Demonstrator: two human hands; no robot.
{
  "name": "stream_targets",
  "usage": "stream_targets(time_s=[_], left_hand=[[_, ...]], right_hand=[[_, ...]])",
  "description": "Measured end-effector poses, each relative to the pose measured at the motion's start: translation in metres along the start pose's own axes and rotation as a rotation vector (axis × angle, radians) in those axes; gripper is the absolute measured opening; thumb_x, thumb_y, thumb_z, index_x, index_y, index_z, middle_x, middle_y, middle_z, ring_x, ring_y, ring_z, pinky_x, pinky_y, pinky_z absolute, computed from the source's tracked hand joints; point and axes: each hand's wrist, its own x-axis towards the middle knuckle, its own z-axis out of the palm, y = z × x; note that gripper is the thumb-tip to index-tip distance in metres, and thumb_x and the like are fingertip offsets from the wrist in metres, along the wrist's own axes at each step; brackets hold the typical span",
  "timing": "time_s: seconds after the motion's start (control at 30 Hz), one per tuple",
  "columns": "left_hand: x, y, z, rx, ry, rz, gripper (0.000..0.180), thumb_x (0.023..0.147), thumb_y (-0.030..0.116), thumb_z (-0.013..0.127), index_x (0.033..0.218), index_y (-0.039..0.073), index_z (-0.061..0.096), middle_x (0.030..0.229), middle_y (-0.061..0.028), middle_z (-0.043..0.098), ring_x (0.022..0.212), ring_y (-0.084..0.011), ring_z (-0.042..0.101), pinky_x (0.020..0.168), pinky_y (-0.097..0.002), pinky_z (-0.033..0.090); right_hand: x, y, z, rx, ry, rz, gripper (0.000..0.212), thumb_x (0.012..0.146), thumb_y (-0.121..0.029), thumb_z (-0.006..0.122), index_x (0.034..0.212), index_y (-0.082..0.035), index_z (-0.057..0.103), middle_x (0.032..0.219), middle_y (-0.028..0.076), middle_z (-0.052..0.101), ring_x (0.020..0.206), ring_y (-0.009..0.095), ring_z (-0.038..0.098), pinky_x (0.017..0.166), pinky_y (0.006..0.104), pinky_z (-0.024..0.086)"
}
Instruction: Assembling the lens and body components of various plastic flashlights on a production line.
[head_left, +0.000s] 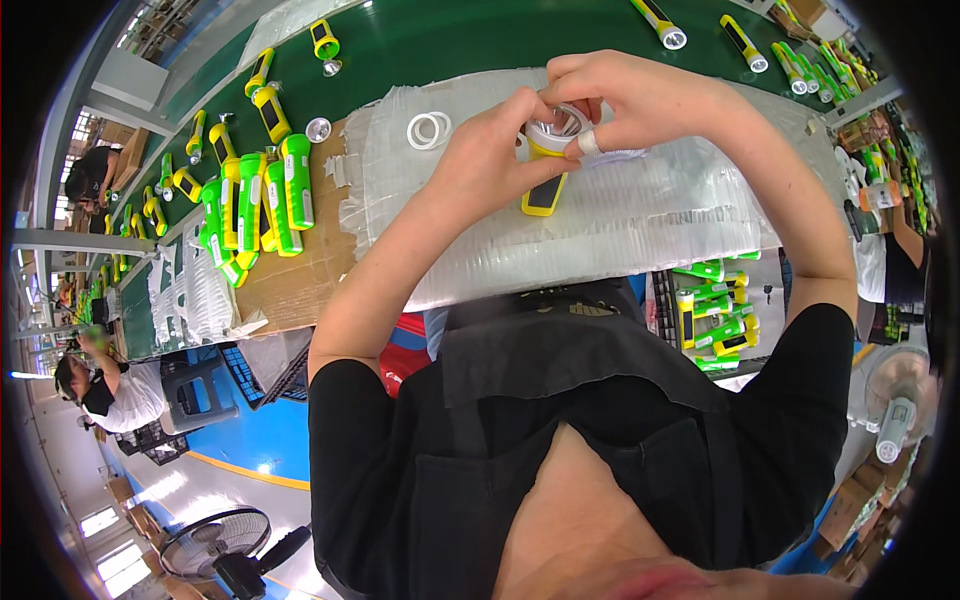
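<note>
Over the clear plastic sheeting [660, 220], my two hands meet around the head of a yellow flashlight [542, 196] with a dark panel on its side. My left hand [490, 150] is closed on the left of the head. From the other side my right hand [640, 100] curls its fingers and thumb on the white ring [548, 143] at the rim; a white wrap circles its thumb. A shiny reflector [566, 122] shows inside the ring. Fingers partly hide the head. Two loose white rings [428, 130] lie left of my left hand.
Green-and-yellow flashlights [250, 205] are piled on cardboard [310, 275] to the left. More lie along the green belt [430, 45]. A crate of flashlights [715, 310] sits below the table edge at right. Co-workers sit at far left; a fan [215, 540] stands behind.
</note>
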Motion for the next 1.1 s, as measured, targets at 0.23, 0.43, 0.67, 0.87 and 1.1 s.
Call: stream_targets(time_s=[0.23, 0.43, 0.67, 0.87, 1.1], left_hand=[[-0.002, -0.003, 0.001, -0.005, -0.002, -0.011, 0.045, 0.073, 0.027, 0.084, 0.098, 0.009, 0.051, 0.094, -0.0073, 0.068, 0.08, -0.0252, 0.064, 0.069, -0.0339, 0.051], [-0.002, -0.004, 0.002, -0.017, 0.001, -0.008, 0.043, 0.073, 0.026, 0.085, 0.098, 0.008, 0.055, 0.097, -0.0032, 0.069, 0.08, -0.0186, 0.064, 0.073, -0.0298, 0.052], [0.001, -0.006, 0.004, -0.034, 0.002, 0.016, 0.041, 0.072, 0.024, 0.085, 0.097, 0.007, 0.057, 0.095, -0.0027, 0.07, 0.08, -0.018, 0.064, 0.072, -0.0294, 0.051], [0.0, -0.005, 0.009, 0.053, 0.105, 0.132, 0.042, 0.07, 0.023, 0.087, 0.096, 0.008, 0.057, 0.09, -0.0023, 0.069, 0.075, -0.0208, 0.064, 0.065, -0.0303, 0.051], [0.004, -0.006, 0.019, 0.107, 0.188, 0.142, 0.043, 0.069, 0.024, 0.087, 0.095, 0.008, 0.057, 0.085, -0.0033, 0.068, 0.072, -0.0209, 0.063, 0.062, -0.0304, 0.05]], right_hand=[[0.005, -0.008, -0.002, -0.039, -0.003, 0.082, 0.038, 0.07, -0.014, 0.079, 0.1, -0.001, 0.06, 0.087, 0.008, 0.054, 0.072, 0.022, 0.057, 0.064, 0.0326, 0.048], [0.002, -0.009, -0.003, -0.047, -0.011, 0.118, 0.04, 0.07, -0.015, 0.08, 0.102, -0.001, 0.06, 0.088, 0.008, 0.054, 0.073, 0.022, 0.057, 0.064, 0.0327, 0.049], [0.0, -0.003, 0.002, -0.02, 0.058, 0.13, 0.043, 0.068, -0.022, 0.082, 0.1, -0.001, 0.063, 0.084, 0.008, 0.057, 0.072, 0.021, 0.058, 0.063, 0.0321, 0.049], [0.003, -0.007, 0.004, 0.039, 0.065, 0.211, 0.038, 0.07, -0.021, 0.08, 0.097, -0.001, 0.061, 0.077, 0.007, 0.057, 0.066, 0.018, 0.056, 0.059, 0.0295, 0.047], [0.007, -0.022, -0.006, -0.047, 0.064, 0.425, 0.045, 0.067, -0.034, 0.077, 0.089, 0.003, 0.066, 0.079, 0.019, 0.066, 0.071, 0.03, 0.065, 0.062, 0.0363, 0.05]])
